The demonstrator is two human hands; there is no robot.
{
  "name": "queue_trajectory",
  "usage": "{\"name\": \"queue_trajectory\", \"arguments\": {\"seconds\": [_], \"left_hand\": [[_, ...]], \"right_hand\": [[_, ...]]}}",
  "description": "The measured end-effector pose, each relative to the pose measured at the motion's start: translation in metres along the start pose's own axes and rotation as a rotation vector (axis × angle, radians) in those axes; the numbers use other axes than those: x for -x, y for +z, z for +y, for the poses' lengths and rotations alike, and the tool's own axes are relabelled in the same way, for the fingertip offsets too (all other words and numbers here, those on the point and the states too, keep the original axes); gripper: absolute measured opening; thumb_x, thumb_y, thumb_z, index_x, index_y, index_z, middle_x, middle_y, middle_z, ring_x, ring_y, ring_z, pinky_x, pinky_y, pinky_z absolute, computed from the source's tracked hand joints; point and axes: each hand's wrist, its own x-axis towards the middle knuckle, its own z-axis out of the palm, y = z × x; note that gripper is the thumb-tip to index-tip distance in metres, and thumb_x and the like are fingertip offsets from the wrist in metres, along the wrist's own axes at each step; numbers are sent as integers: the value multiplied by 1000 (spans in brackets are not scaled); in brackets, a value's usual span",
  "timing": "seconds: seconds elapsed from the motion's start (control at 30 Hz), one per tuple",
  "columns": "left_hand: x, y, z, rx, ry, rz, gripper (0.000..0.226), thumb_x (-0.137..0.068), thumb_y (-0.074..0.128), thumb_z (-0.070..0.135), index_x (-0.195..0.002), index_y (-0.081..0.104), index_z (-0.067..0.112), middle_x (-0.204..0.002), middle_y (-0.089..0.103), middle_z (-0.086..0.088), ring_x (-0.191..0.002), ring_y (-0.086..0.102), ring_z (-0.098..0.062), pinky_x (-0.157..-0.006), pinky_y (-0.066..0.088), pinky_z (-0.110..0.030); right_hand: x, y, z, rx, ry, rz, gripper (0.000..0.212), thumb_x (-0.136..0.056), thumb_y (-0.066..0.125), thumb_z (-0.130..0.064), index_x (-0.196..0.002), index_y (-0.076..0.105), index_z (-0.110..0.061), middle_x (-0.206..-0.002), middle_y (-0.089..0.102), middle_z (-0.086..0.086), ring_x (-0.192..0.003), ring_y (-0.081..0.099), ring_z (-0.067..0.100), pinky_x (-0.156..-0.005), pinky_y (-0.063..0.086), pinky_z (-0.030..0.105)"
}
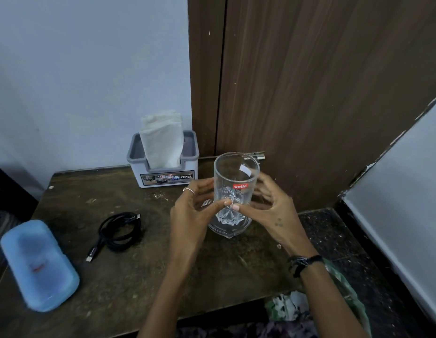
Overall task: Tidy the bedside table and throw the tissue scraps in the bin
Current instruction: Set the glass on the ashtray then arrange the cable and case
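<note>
Head view: left hand (pixel 192 211) and right hand (pixel 268 206) both curl around clear glass (pixel 234 193), above worktop (pixel 138 276) near right edge; judged best: keep it upright, set down by tissue box (pixel 163 164) at back edge.

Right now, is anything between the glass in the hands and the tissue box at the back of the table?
Nothing visible. The glass, held by both hands, sits right of the tissue box, with only bare table top between them.
</note>
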Motion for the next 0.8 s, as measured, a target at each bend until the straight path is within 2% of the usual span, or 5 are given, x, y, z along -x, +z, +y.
{"name": "queue_trajectory", "arguments": {"seconds": [0.17,0.27,0.53,0.7,0.8], "left_hand": [[-1,2,-10,-33,19,24,40,-64,79,14,-94,60,31,-95,66,16,-91,64,4,-71,50,-6],[-1,1,-16,-35,20,29,43,-64,79,14,-101,61,24,-100,68,9,-97,64,-3,-76,52,-8],[5,3,-17,-153,25,47,48,-70,75,19,-115,57,24,-113,62,9,-103,57,0,-82,48,-15],[19,7,-24,-487,-2,122,62,-65,76,41,-121,53,27,-110,35,9,-107,26,-6,-86,33,-23],[27,10,-36,-446,-112,53,77,-56,84,38,-123,48,24,-110,35,4,-112,42,-17,-95,41,-31]], "right_hand": [[-6,1,10,-15,16,-41,79,-66,81,-25,-136,43,-28,-124,60,-8,-115,53,-3,-92,49,17],[-8,2,13,-24,20,-77,78,-67,81,-22,-135,42,-28,-126,59,-4,-116,51,-4,-91,47,11],[-9,2,14,-7,33,-117,81,-66,81,-29,-134,39,-33,-133,55,0,-124,49,9,-105,41,27],[-8,-4,17,-11,79,-215,87,-67,81,-20,-137,33,-37,-136,47,-14,-128,39,-1,-108,28,16],[-7,-9,27,-12,135,-327,90,-69,79,-10,-137,29,-38,-143,37,-14,-132,31,-3,-107,24,12]]}}
